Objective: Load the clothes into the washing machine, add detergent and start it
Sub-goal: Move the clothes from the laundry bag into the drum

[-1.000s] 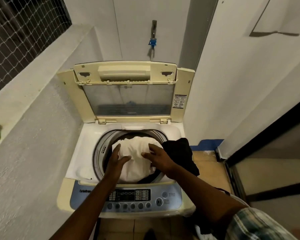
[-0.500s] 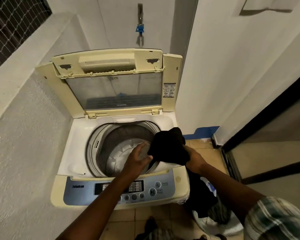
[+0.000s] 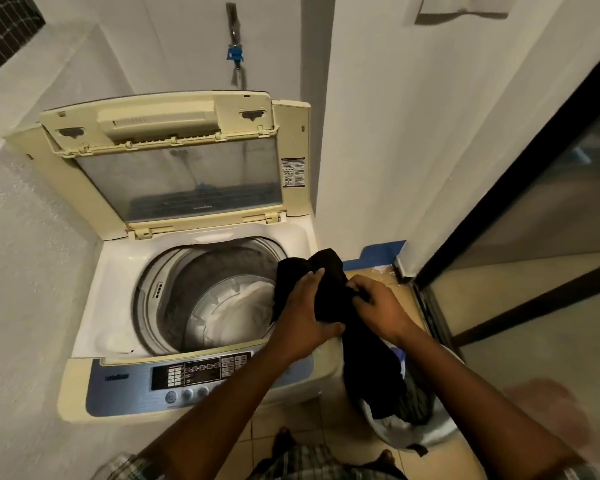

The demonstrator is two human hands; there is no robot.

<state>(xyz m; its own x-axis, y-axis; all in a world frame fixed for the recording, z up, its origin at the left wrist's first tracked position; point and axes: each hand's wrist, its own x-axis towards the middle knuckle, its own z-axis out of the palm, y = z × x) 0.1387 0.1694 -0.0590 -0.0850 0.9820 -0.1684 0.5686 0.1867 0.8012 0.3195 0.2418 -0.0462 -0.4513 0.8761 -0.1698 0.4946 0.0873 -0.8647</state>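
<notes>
Moved: since half a second ago my left hand (image 3: 303,318) has joined the right hand (image 3: 378,308) on the black garment (image 3: 329,289); a second ago both were pressing the white laundry (image 3: 243,306) down.
Grip: both hands clenched on the black garment, bunched between them.
Garment position: over the right rim of the washing machine (image 3: 118,271), its tail hanging to the basket (image 3: 406,431) on the floor.
Drum: white laundry lies low inside, lid (image 3: 174,157) up.
Meaning: I judge loading is midway; detergent and start remain.
</notes>
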